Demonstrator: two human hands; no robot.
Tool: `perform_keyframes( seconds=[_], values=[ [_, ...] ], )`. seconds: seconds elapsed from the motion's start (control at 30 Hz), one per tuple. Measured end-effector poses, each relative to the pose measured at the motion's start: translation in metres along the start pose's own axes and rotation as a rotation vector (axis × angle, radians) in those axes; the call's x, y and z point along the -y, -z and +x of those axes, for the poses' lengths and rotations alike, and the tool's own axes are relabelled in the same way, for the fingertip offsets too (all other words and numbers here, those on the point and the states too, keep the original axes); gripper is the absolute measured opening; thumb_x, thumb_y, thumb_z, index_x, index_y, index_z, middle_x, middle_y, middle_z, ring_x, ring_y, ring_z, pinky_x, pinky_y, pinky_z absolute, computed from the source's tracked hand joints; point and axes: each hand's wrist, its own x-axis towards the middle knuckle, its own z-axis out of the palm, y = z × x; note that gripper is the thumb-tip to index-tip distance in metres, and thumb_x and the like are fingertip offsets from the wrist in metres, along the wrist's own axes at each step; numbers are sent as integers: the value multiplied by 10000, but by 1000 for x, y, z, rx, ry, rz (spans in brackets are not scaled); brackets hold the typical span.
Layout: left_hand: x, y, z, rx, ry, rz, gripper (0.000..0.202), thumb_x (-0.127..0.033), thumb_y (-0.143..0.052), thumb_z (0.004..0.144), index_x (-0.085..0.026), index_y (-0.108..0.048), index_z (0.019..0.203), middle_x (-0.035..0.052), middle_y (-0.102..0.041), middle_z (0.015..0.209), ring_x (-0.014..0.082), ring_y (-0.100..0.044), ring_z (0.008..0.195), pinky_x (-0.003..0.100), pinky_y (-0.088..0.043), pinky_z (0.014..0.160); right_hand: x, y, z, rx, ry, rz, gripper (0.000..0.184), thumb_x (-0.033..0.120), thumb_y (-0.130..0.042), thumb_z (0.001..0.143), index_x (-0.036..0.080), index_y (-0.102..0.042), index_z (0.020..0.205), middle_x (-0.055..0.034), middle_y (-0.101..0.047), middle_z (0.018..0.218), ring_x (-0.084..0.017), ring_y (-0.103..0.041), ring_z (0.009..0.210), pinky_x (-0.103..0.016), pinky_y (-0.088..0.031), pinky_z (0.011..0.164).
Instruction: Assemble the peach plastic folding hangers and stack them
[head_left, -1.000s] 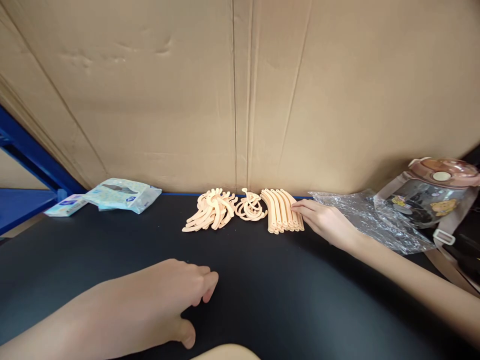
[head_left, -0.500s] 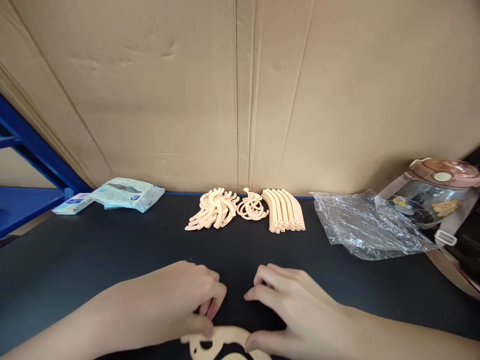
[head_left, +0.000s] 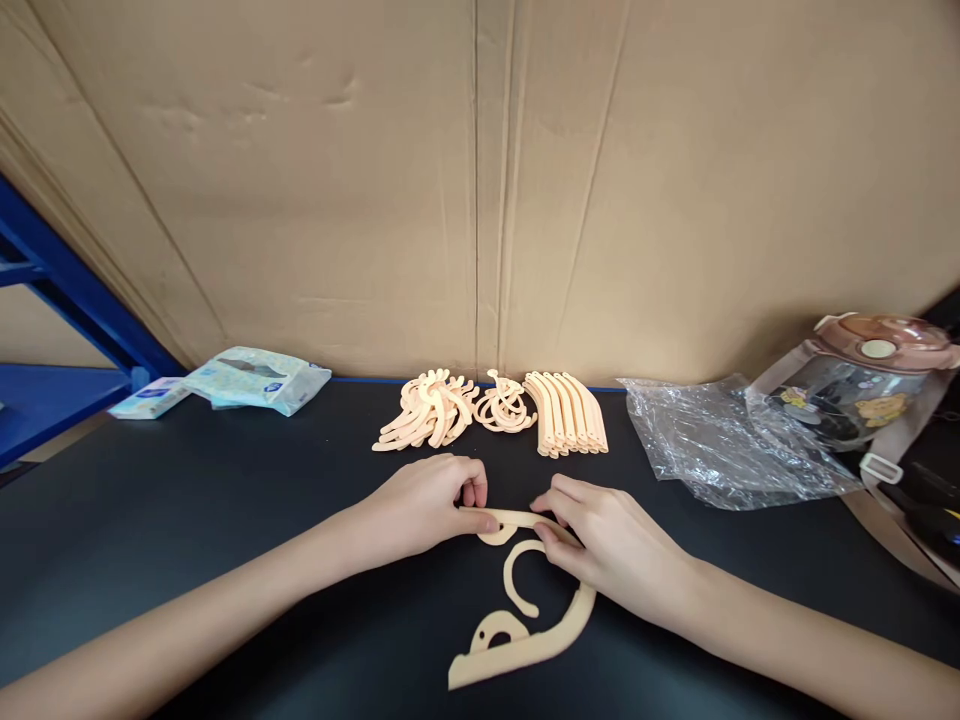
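A beige folding clothes hanger (head_left: 525, 655) lies in front of me, with two curved arms and a round hook (head_left: 514, 575) curling between them. My left hand (head_left: 442, 505) is closed, pinching the far arm near its tip, between thumb and fingers. At the other end of that arm, my right hand (head_left: 611, 530) is closed round the hanger near its bend, hiding the joint. The near arm, with a small notched loop, reaches toward me on the black tabletop (head_left: 315, 640).
Along the back lie a loose pile of curved hanger arms (head_left: 424, 415), a small heap of hooks (head_left: 502, 408) and a neat row of arms (head_left: 568, 415). Tissue packs (head_left: 255, 378) lie left, by a blue frame (head_left: 90, 310). Clear plastic (head_left: 720, 440) and a strapped bottle (head_left: 862, 390) are right.
Both hands have moved away from me, up the table, bringing the hanger with them. More of the hanger shows now, and my left hand pinches its far arm.
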Motion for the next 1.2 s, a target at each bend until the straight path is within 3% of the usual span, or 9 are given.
perform_keyframes(
  seconds=[0.1, 0.2, 0.37, 0.53, 0.73, 0.87, 1.0, 1.2],
  values=[
    [0, -3, 3, -50, 28, -82, 242, -435, -646, 748, -210, -570, 793, -17, -572, 769, 178, -514, 707, 264, -302, 587, -2, 1, -2, -14, -1, -22, 109, 125, -495, 844, 178, -560, 774, 16, -540, 727, -122, -534, 572, -243, -375, 519],
    [-2, -8, 6, -84, 48, -242, 300, -449, -628, 768, -196, -553, 911, 2, -587, 821, 182, -520, 740, 269, -328, 609, -5, 7, -2, -66, -78, 67, 83, 133, -504, 817, 188, -515, 757, 35, -511, 690, -93, -459, 487, -225, -352, 473],
    [-10, -9, 11, 62, 60, -640, 407, -449, -590, 810, -150, -561, 1085, 33, -605, 874, 132, -524, 718, 227, -384, 587, -7, 22, -4, -144, -139, 226, 46, 170, -492, 841, 214, -493, 828, 65, -472, 606, -96, -445, 488, -213, -380, 490],
    [-16, -8, 10, 118, 86, -832, 416, -505, -658, 766, -124, -636, 932, -2, -497, 793, 66, -304, 572, 193, -206, 486, -10, 28, -6, -121, -122, 250, 162, 193, -475, 872, 225, -473, 1031, 77, -474, 628, -96, -446, 479, -217, -397, 492],
    [-7, -5, 12, 124, 70, -863, 488, -579, -600, 799, -123, -674, 958, -37, -410, 708, 63, -233, 540, 218, -140, 483, -22, 39, -3, -16, -126, 359, 214, 187, -465, 895, 238, -499, 1100, 79, -496, 623, -85, -463, 453, -207, -385, 463],
    [-9, -6, 11, 104, -10, -798, 439, -550, -546, 845, -124, -653, 860, -48, -417, 647, 70, -283, 530, 223, -186, 479, -15, 38, 2, -8, -83, 185, 223, 188, -478, 901, 217, -521, 1117, 74, -511, 607, -98, -490, 465, -214, -383, 463],
    [-22, -11, 6, 100, -125, -731, 402, -507, -496, 878, -140, -605, 756, -65, -382, 548, 83, -320, 508, 235, -248, 494, 3, 30, 11, -86, 104, -94, 121, 207, -434, 956, 174, -547, 928, 18, -590, 655, -132, -573, 516, -245, -379, 455],
    [-26, -15, 2, 7, -98, -729, 392, -509, -422, 905, -168, -498, 729, -54, -379, 603, 84, -293, 506, 229, -258, 467, 15, 23, 17, -205, 238, -476, 245, 0, -357, 879, 139, -554, 924, -51, -623, 744, -161, -615, 619, -255, -415, 437]
  ],
)
